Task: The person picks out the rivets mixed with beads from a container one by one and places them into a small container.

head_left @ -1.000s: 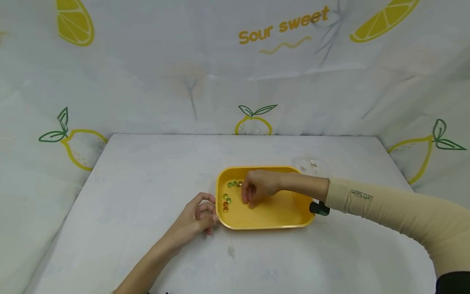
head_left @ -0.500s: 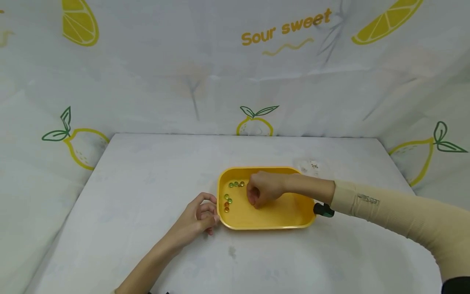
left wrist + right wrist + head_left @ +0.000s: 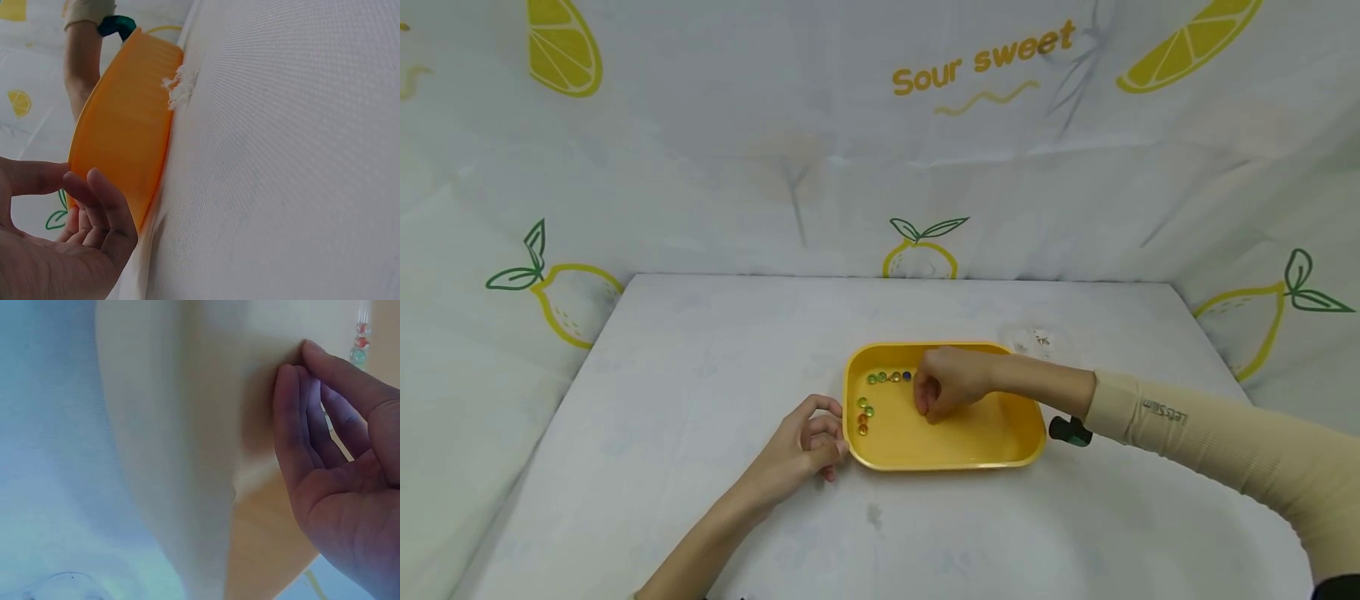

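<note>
Several small glass marbles lie in a yellow tray (image 3: pixel 955 462). Green and amber ones form a row near the far wall, with a blue marble (image 3: pixel 907 377) at its right end. Down the left side run green marbles (image 3: pixel 868 412) and orange marbles (image 3: pixel 862 418). My right hand (image 3: pixel 953 382) reaches into the tray, fingers curled and thumb close to the index tip; whether something small sits between them is hidden. My left hand (image 3: pixel 801 446) rests its loosely bent fingers (image 3: pixel 103 194) against the tray's left outer wall, near the rim.
A clear, see-through object (image 3: pixel 1033 340) with small bits on it lies behind the tray's far right corner. White cloth with lemon prints covers the table (image 3: pixel 715 350) and hangs behind it. A dark wrist device (image 3: pixel 1071 430) is on my right wrist.
My right hand has shifted right inside the tray, and the blue marble at the end of the row now shows. The left hand stays at the tray's left edge.
</note>
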Available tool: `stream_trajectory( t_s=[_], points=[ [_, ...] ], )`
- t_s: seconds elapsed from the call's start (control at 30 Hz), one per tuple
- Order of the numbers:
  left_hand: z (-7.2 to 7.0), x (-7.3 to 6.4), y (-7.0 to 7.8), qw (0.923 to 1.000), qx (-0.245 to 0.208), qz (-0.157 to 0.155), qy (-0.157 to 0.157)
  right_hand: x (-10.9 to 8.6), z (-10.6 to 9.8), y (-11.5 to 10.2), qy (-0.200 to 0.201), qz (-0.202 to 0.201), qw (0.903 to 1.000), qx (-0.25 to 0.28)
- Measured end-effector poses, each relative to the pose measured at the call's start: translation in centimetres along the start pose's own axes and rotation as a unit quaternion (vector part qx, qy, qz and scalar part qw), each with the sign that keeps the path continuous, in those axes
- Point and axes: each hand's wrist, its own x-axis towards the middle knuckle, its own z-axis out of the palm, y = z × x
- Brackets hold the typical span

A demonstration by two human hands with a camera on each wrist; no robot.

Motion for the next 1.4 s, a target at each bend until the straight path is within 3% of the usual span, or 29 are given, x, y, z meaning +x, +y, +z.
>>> stream_trajectory(
  t_s=[0.37,0.7,1.4],
  points=[
    [0.0,-0.1,0.2,1.0000,0.001,-0.001,0.001,-0.2,-0.1,0.6,0.011,-0.003,0.9991,0.041],
    [0.1,-0.1,0.2,1.0000,-0.001,-0.004,0.001,-1.3,-1.5,-0.2,0.049,-0.040,0.9950,0.077],
    [0.1,0.0,0.1,0.9999,0.000,-0.010,0.005,-4.3,-3.6,-1.4,0.114,-0.026,0.9859,0.119]
  ],
)
